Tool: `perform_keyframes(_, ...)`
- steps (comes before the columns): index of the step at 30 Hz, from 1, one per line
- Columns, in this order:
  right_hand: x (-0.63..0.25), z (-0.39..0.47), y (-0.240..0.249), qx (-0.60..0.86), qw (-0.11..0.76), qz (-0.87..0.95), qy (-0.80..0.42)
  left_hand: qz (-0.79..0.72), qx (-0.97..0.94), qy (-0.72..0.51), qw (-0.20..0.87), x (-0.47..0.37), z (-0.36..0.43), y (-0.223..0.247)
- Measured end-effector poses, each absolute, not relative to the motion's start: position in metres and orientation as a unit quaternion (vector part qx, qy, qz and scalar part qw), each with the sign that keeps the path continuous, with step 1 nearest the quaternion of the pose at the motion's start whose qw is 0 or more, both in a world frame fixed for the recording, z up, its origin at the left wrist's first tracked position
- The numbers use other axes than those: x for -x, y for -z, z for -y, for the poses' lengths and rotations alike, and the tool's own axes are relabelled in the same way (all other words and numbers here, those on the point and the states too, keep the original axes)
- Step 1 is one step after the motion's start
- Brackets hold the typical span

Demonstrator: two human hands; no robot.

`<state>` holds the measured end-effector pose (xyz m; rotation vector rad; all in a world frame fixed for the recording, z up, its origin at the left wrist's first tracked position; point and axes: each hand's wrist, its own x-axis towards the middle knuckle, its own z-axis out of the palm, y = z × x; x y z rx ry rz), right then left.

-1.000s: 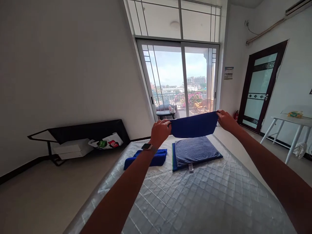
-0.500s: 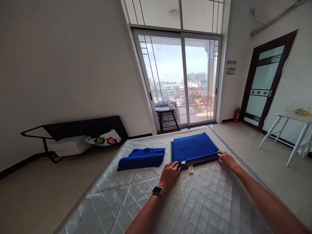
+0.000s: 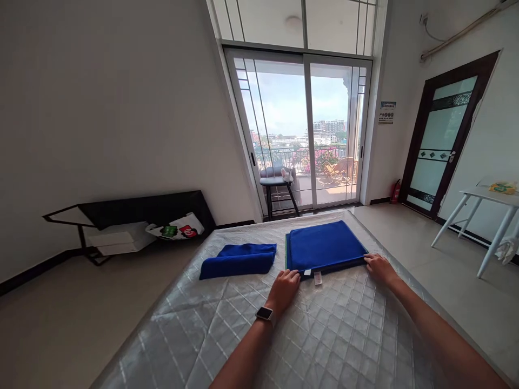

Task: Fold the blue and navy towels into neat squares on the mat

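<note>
A stack of folded blue cloth (image 3: 324,243) lies flat on the silver quilted cover (image 3: 324,329), with a dark lower layer and two small white tags along its near edge. My left hand (image 3: 285,286), a watch on its wrist, has its fingers closed on the stack's near left corner. At the near right corner, my right hand (image 3: 379,267) pinches the edge of the same stack. To the left, apart from it, another blue cloth (image 3: 239,260) lies folded on the cover, touched by neither hand.
Beyond the far edge stands a black stool (image 3: 278,183) before the glass sliding doors. A black piece of furniture (image 3: 150,208) holds bags at the left. On the right are a white table (image 3: 472,193) and a red fire extinguisher (image 3: 396,191).
The near edge of the stack lies flatter, and less of its dark lower layer shows. Both hands remain at its near corners. The view has shifted slightly.
</note>
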<state>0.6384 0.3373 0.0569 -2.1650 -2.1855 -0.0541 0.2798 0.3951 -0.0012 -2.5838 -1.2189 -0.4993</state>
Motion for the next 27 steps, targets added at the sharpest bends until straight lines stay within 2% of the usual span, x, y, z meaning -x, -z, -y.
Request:
perform_keyframes(18, -0.612, -0.345, -0.092, 0.759, -0.08, 0.645, -0.035, 0.469, 0.867, 0.161, 0.056, -0.29, -0.374, -0.006)
perform_keyframes(23, -0.592, -0.345, -0.105, 0.761, -0.087, 0.642, -0.026, 0.468, 0.866, 0.174, 0.026, -0.237, -0.329, 0.004)
perform_keyframes(27, -0.531, -0.358, -0.108, 0.727, -0.032, 0.685, 0.019, 0.461, 0.864, 0.201, 0.021, -0.166, -0.273, 0.019)
